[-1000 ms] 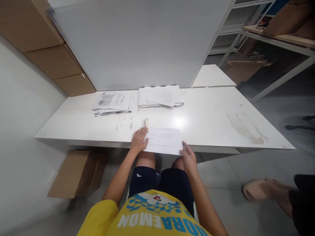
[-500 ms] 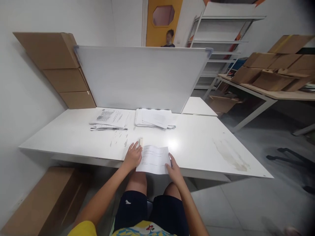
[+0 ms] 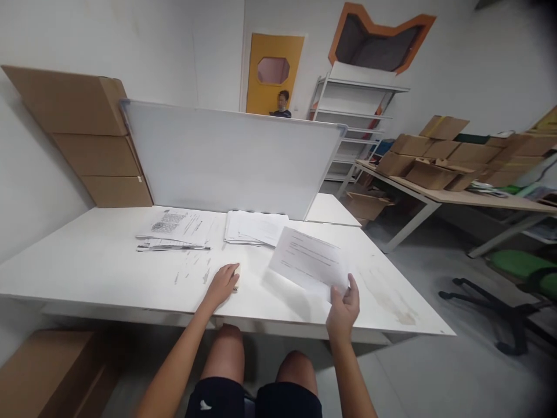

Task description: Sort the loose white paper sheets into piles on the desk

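Observation:
My right hand (image 3: 343,305) pinches a printed sheet of paper (image 3: 307,261) at its lower right corner. The sheet is raised and tilted above the white table, its far edge near the right-hand paper stack (image 3: 250,227). Close to the table's front edge, my left hand (image 3: 221,285) is closed on a small cream-coloured block (image 3: 237,277) resting on the tabletop; the fingers cover part of it, so its kind is unclear. Another stack of printed papers (image 3: 174,227) lies farther left, with a dark patterned block of print on its top sheet.
A whiteboard (image 3: 230,159) stands along the back of the white table (image 3: 108,278), beside stacked cardboard boxes (image 3: 93,154). Past it are a person (image 3: 282,107) by a yellow door and a metal shelf (image 3: 354,113). More boxes (image 3: 430,174) crowd a table at right, near a wheeled chair (image 3: 517,267).
The sheet has gone from low between both hands at the table edge up and to the right, now in my right hand alone. My left hand has closed over the cream block. The view has tilted up.

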Tool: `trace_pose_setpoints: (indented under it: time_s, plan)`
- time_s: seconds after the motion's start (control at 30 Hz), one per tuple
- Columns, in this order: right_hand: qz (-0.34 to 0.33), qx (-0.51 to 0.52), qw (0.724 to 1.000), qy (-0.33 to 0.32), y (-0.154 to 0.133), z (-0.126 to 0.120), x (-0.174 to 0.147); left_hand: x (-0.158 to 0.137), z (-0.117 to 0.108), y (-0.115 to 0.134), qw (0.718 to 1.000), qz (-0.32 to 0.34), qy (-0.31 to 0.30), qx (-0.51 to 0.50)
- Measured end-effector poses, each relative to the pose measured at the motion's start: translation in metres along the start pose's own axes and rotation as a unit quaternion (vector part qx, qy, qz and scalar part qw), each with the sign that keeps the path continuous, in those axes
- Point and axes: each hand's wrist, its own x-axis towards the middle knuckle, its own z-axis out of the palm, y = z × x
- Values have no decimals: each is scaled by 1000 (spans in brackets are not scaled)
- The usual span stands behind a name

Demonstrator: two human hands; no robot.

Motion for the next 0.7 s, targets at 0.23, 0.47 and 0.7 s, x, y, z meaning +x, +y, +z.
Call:
trace_pose_setpoints:
  time_s: [0.23,0.47,0.7]
  plan:
    - [81,0,992,-99,21,89,26,6,6,-9,997,-71,22,-34]
    - [6,-170,980,-105,84,148,82,2,8,4,998,-52,41,-12]
    - [-55,-264,952,-145,118,165,108,-4,12,14,997,-59,41,8]
